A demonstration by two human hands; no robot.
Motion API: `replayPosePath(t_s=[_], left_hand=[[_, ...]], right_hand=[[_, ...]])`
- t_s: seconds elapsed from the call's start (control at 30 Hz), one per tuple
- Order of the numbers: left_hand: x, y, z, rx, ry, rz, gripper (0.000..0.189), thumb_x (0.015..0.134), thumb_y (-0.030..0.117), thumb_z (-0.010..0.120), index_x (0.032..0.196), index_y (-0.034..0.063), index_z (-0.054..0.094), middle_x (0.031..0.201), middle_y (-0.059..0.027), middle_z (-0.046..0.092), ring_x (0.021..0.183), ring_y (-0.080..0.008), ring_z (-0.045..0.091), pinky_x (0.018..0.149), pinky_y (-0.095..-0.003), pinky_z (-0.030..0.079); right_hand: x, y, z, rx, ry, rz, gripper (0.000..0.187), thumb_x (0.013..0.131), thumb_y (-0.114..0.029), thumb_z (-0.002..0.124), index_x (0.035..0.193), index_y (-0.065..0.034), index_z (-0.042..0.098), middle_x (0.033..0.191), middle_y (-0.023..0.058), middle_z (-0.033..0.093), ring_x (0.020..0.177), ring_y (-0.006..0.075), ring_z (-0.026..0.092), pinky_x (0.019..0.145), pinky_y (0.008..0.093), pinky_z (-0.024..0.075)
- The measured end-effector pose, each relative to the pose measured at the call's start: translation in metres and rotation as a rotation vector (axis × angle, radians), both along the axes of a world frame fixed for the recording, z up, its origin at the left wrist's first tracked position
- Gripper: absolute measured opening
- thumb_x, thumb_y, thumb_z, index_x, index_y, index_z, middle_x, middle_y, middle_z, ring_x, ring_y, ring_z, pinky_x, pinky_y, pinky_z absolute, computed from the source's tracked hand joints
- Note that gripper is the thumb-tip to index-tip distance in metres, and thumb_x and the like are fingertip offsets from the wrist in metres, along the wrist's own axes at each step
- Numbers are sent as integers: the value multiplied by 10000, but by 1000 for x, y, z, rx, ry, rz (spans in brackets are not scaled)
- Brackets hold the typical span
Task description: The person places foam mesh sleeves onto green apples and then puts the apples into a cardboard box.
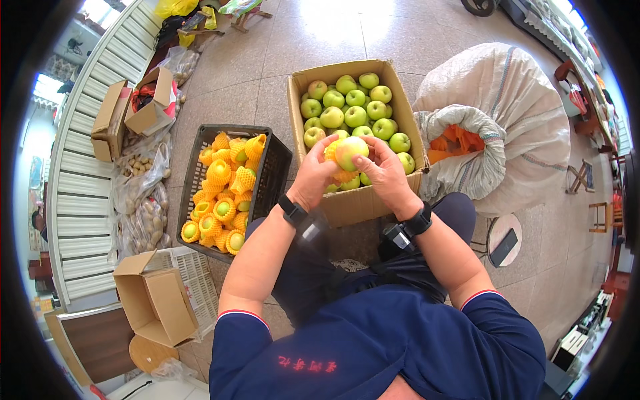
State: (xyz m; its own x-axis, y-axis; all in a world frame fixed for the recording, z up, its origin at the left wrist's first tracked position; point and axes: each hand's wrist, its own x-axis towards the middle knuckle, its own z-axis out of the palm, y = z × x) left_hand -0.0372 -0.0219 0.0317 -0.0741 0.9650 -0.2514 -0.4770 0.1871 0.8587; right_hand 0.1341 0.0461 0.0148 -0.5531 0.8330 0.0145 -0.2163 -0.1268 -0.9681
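Note:
Over the near side of a cardboard box (350, 210) of green apples, my two hands meet around one pale green apple (352, 153). My left hand (315, 172) grips a yellow foam net sleeve (332, 150), which sits against the apple's left side and is partly hidden behind it. My right hand (392, 172) holds the apple, its thumb on the front. Many loose apples (355, 116) fill the box below. To the left stands a black plastic crate (272, 165) with apples in yellow foam net sleeves (218, 172).
A large white woven sack (525, 110) on the right has an open mouth showing orange foam sleeves (457, 140). Behind it, a phone (503, 247) lies on a round stool (515, 227). Potato bags (145, 220) and an open cardboard box (157, 300) are at left.

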Motion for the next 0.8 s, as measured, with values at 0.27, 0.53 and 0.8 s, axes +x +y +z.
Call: replayPosePath(t_s=[0.27,0.53,0.8], left_hand=[[3,1,-3,-3,-126,-53,669,900,259,689,1464,70,384,1257,-69,587,1089,-169,623,834,-315,557],[2,4,-1,47,-203,9,693,871,251,754,1433,53,401,1244,-77,577,1123,-179,603,940,-348,523],[-2,3,1,66,-238,29,658,865,212,757,1414,61,426,1249,-76,574,1128,-185,601,961,-347,508]], right_hand=[[-3,-6,1,478,-307,-178,520,851,-210,796,1276,-12,570,1115,75,595,897,135,582,758,260,496],[-3,-15,3,364,-307,-224,514,846,-179,796,1261,-1,551,1056,91,599,839,135,602,689,266,508],[-4,-12,-15,50,-201,-63,410,939,-170,711,1257,10,526,842,38,657,725,77,593,649,238,488]])
